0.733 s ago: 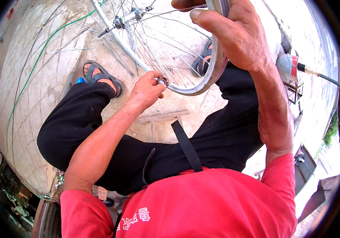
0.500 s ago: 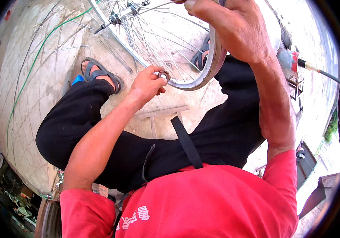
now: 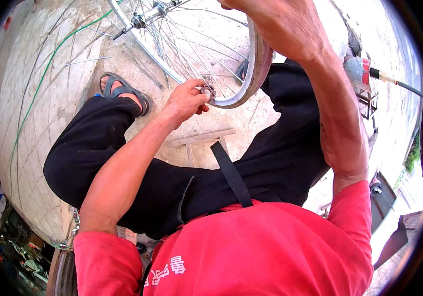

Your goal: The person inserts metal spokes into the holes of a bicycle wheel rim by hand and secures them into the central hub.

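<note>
A spoked bicycle wheel (image 3: 233, 100) stands tilted between my legs, its silver rim running out of the top of the view and its hub (image 3: 138, 20) at the upper left. My left hand (image 3: 188, 100) pinches a small, ring-shaped spoke wrench (image 3: 207, 92) against the rim's inner side, where the spokes enter. Higher up, my right hand (image 3: 290, 24) is closed over the right side of the rim; its fingertips are partly cut off by the upper edge.
Loose spokes (image 3: 142, 69) lie on the concrete floor beside my left sandal (image 3: 126, 91). A green cord (image 3: 49, 66) crosses the floor at left. On the right stands a red-and-grey power tool (image 3: 357, 74) with a cable. A low wooden frame (image 3: 204, 138) lies between my legs.
The wheel's rim has shifted a little to the left and up, and my right hand has moved left with it. My left hand has brought the spoke wrench slightly right, onto the spokes.
</note>
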Demonstrator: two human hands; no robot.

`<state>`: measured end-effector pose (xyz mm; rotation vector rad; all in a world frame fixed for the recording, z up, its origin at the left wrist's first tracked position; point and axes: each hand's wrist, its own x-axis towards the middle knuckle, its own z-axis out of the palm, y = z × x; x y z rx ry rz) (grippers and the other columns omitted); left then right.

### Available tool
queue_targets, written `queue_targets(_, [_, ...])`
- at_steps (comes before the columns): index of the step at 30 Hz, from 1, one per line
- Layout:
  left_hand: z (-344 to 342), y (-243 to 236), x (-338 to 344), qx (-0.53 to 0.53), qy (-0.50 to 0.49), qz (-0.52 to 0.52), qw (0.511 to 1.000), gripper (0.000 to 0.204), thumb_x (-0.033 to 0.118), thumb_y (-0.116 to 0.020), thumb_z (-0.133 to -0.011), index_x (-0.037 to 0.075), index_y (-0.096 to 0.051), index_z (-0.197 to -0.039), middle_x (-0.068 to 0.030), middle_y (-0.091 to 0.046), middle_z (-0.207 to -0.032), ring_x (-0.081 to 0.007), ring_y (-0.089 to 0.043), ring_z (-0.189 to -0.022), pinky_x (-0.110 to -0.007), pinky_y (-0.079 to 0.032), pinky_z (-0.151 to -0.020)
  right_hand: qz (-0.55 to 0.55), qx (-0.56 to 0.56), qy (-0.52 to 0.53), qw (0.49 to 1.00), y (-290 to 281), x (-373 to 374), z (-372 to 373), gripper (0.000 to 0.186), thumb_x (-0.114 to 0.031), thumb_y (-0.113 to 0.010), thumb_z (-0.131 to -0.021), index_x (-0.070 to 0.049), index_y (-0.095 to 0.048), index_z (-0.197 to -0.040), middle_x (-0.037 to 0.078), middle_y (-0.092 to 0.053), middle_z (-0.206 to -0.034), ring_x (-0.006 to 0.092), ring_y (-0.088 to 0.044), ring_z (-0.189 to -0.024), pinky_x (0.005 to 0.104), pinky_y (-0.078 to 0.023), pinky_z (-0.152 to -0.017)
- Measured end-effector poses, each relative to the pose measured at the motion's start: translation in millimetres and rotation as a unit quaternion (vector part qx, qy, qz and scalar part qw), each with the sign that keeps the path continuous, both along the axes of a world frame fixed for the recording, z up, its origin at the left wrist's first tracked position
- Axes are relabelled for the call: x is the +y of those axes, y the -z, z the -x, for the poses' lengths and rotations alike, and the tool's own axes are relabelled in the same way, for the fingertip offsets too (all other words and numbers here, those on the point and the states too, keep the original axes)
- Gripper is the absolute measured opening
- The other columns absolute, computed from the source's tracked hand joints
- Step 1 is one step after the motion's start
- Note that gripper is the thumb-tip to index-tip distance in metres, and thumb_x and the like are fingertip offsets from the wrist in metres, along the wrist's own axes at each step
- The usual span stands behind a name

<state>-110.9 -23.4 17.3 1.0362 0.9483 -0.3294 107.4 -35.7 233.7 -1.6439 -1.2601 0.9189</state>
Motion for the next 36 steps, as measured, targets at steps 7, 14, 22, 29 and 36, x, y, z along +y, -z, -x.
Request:
queue_targets(7, [-5.3,-1.6,-1.2,-0.013,0.0,0.011,1.0,0.047,0.008,-0.061,-0.098,-0.002,-0.05,-0.142,-0.011,-0.068,-0.102,-0.0165,-0.065,-0.081,-0.032,-0.053,-0.074,-0.054,-0.089,0.019,0.994,25.6,2.2,3.6,0.048,-0.016,-0.061,-0.083,0.002,-0.054,-0.126,0.016,-0.07,-0.106,0.027,-0.067,-0.099,0.0443,-0.052,-0.093])
queue_targets(14, [-5.9,-0.7,1.1,-0.038,0.015,0.002,0.999,0.05,0.008,-0.061,-0.097,-0.002,-0.047,-0.144,-0.0099,-0.067,-0.105,-0.0154,-0.065,-0.083,-0.031,-0.053,-0.075,-0.036,-0.101,0.044,0.993,20.1,3.4,6.0,0.046,-0.014,-0.062,-0.083,0.001,-0.055,-0.126,0.016,-0.071,-0.106,0.0266,-0.067,-0.098,0.0424,-0.052,-0.092])
queue_targets(22, [-8.4,-2.5,6.7,-0.032,0.008,0.013,0.999,0.049,0.006,-0.059,-0.096,-0.002,-0.049,-0.143,-0.0103,-0.068,-0.105,-0.0151,-0.064,-0.081,-0.031,-0.053,-0.074,-0.011,-0.057,0.038,0.998,31.2,12.7,-7.2,0.048,-0.015,-0.061,-0.083,0.001,-0.054,-0.128,0.017,-0.071,-0.108,0.0272,-0.067,-0.099,0.0438,-0.052,-0.093])
queue_targets(29, [-8.6,-4.6,10.9,-0.021,0.017,0.018,0.999,0.041,0.006,-0.062,-0.093,-0.002,-0.058,-0.133,-0.0104,-0.068,-0.1,-0.0148,-0.062,-0.078,-0.03,-0.052,-0.071,-0.006,-0.037,0.037,0.999,23.3,11.9,-2.5,0.05,-0.015,-0.06,-0.083,0.002,-0.052,-0.129,0.018,-0.071,-0.108,0.028,-0.067,-0.1,0.0466,-0.051,-0.094])
queue_targets(36, [-5.2,-2.7,8.9,-0.046,-0.021,0.057,0.997,0.049,0.014,-0.067,-0.092,-0.003,-0.052,-0.135,-0.0109,-0.066,-0.095,-0.016,-0.064,-0.082,-0.033,-0.053,-0.076,-0.015,-0.023,0.036,0.999,32.3,14.1,-6.5,0.049,-0.015,-0.06,-0.083,0.002,-0.052,-0.128,0.018,-0.07,-0.106,0.0273,-0.066,-0.099,0.0461,-0.051,-0.094])
